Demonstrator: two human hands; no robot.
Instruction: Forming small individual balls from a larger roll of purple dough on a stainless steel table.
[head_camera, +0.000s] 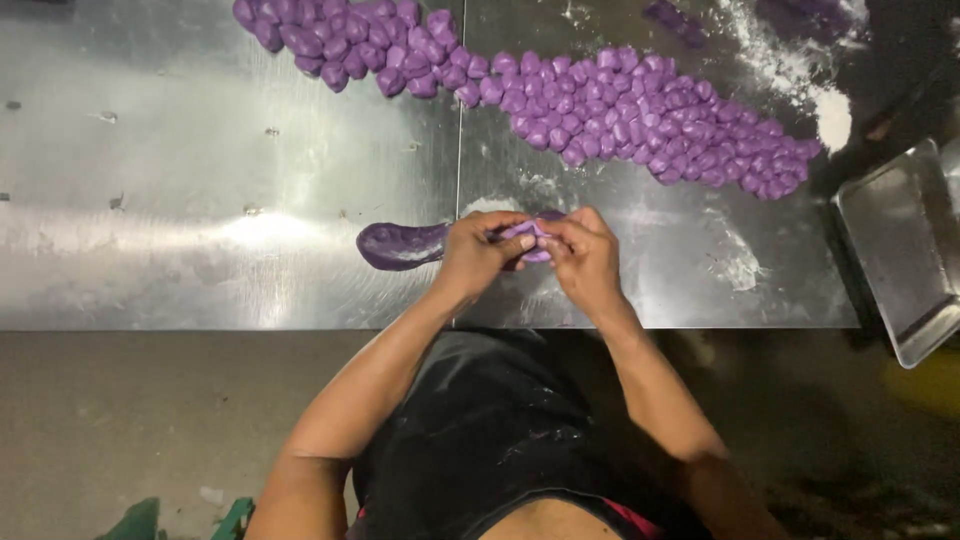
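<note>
A steel table (200, 250) fills most of the view, its two sheets meeting at a seam that runs up from just left of the hands, with white flour dusted over its far right part. Across the far side lies a long band of small purple dough pieces (620, 115), heaped close together from the upper left down toward the right. At the right edge a bare metal tray (905, 245) sits tilted, partly off the table (it carries no label or print that can be made out). Near the front edge a purple dough roll (400, 244) lies on the steel, its thick end pointing left. The left hand (478, 255) grips the roll's right end with curled fingers, and the right hand (585, 255), touching it, pinches a small purple dough lump (532, 236) between closed fingertips.
</note>
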